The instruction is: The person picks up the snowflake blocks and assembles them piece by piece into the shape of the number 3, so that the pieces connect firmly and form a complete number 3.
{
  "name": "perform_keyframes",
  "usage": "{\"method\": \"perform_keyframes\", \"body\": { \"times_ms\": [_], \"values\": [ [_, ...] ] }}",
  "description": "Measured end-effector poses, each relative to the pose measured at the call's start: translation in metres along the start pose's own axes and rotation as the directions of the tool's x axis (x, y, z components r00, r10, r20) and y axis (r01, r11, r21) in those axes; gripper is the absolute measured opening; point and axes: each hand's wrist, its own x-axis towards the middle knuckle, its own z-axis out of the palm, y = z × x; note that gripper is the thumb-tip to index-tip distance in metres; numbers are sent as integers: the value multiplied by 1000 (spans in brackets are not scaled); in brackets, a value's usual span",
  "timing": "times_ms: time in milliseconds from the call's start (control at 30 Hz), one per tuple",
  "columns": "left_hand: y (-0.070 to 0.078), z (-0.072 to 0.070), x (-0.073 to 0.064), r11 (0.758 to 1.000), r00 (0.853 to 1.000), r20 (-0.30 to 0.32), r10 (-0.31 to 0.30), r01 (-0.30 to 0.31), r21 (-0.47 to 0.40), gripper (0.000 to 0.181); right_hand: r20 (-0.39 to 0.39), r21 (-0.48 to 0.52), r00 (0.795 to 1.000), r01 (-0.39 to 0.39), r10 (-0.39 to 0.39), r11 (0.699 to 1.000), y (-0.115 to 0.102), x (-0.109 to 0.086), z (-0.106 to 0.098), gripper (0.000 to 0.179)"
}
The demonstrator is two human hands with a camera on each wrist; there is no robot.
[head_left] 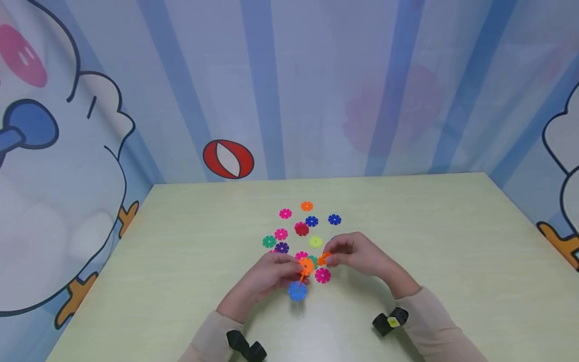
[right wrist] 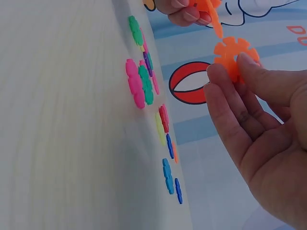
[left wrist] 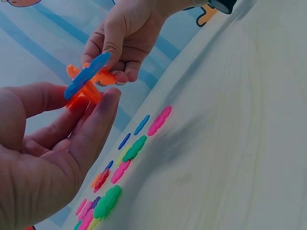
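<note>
Above the table my left hand [head_left: 273, 275] pinches a small joined group of notched plastic discs. In it are an orange disc [head_left: 306, 266] and a blue disc [head_left: 297, 291], with another orange piece set edge-on between them. Close by on the right, my right hand [head_left: 359, 254] holds a single orange snowflake disc [right wrist: 235, 56] between thumb and fingertips. In the right wrist view this disc is just apart from the left hand's orange piece [right wrist: 214, 19]. A pink disc [head_left: 322, 275] lies on the table below the hands.
Loose notched discs lie scattered beyond the hands, among them a green disc [head_left: 269, 242], a purple disc [head_left: 282, 248], a red disc [head_left: 301, 229] and a yellow disc [head_left: 315, 242]. The pale table [head_left: 203, 221] ends at a printed blue fabric wall [head_left: 316, 100].
</note>
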Motion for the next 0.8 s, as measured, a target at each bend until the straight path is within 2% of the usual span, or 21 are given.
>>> {"method": "perform_keyframes", "body": {
  "times_ms": [267,533,800],
  "values": [
    [2,4,-2,999,1000,6,12,-11,-44,24,-12,-16,1000,8,-8,1000,-1,1,4,11],
    [1,5,-2,998,1000,1,16,-16,-56,24,-24,20,1000,17,-16,1000,0,2,6,11],
    [0,7,-1,998,1000,4,26,-26,-56,27,-36,12,999,28,-27,1000,0,2,9,10]
  ]
}}
